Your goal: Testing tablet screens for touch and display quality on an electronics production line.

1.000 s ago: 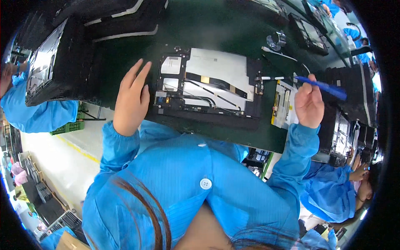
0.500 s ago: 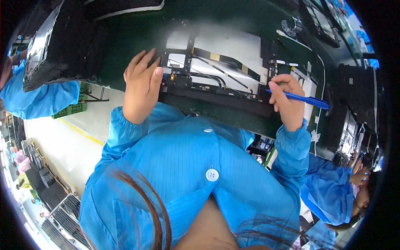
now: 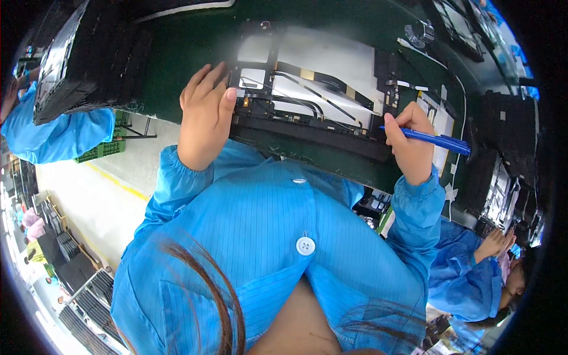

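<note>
A flat, opened electronic device (image 3: 337,65) with a silver-white panel, black ribbon cables and a dark frame lies on the green work surface in front of me. At its left edge rests my left hand (image 3: 204,124), fingers stretched out and thumb by the frame's near left corner, holding nothing. Beside the device's right end, my right hand (image 3: 412,148) is closed round a blue pen (image 3: 435,139). The pen slants, its thin end pointing left at the near right corner of the device; whether it touches cannot be told.
Dark stacked panels (image 3: 89,65) stand at the left, more black stacks (image 3: 503,130) at the right. A white cable (image 3: 414,48) and a clear round object (image 3: 419,34) lie beyond the device's right side. Co-workers in blue (image 3: 467,272) sit at both sides.
The device and both hands appear slightly shifted to the right in the picture. My right hand keeps its grip on the blue pen. The co-worker at the right has moved their hands.
</note>
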Demonstrator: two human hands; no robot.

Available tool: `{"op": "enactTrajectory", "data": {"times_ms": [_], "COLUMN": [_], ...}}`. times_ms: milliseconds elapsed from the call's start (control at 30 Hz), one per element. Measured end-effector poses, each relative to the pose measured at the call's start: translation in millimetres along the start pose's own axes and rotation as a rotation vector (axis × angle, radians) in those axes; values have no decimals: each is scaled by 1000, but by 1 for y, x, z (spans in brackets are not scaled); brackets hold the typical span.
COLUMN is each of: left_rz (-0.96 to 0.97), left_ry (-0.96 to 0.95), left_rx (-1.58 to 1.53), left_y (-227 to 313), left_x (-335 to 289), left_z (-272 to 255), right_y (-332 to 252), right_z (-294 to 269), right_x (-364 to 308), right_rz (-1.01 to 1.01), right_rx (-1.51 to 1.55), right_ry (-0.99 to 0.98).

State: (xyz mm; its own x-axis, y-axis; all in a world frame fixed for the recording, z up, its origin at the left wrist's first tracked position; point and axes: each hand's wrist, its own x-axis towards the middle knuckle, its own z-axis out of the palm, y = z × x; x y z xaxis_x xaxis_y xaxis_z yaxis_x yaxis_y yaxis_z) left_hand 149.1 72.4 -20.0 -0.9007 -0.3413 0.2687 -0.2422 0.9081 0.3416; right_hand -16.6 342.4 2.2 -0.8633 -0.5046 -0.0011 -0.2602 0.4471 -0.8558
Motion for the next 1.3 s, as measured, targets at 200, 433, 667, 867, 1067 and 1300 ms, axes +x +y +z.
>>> {"op": "enactTrajectory", "data": {"times_ms": [200, 433, 667, 867, 1067, 1300], "left_rz": [-120, -569, -357, -206, -198, 282], "left_ry": [55, -50, -55, 344, 456, 570], "left_rx": [-581, -1694, -1817, -1625, -1382, 142], "left_y": [7, 26, 34, 55, 26, 32], "left_x": [1, 39, 158, 309, 422, 390], "left_z": [-5, -22, 3, 66, 116, 63], "right_y": [-8, 9, 77, 61, 34, 40], "right_z": [-6, -30, -129, -134, -85, -82], "right_x": [4, 9, 37, 60, 126, 163], "right_rz": [169, 162, -194, -379, -498, -522], "right_rx": [211, 461, -411, -1011, -738, -765], "right_ry": [-46, -9, 259, 205, 125, 109]}}
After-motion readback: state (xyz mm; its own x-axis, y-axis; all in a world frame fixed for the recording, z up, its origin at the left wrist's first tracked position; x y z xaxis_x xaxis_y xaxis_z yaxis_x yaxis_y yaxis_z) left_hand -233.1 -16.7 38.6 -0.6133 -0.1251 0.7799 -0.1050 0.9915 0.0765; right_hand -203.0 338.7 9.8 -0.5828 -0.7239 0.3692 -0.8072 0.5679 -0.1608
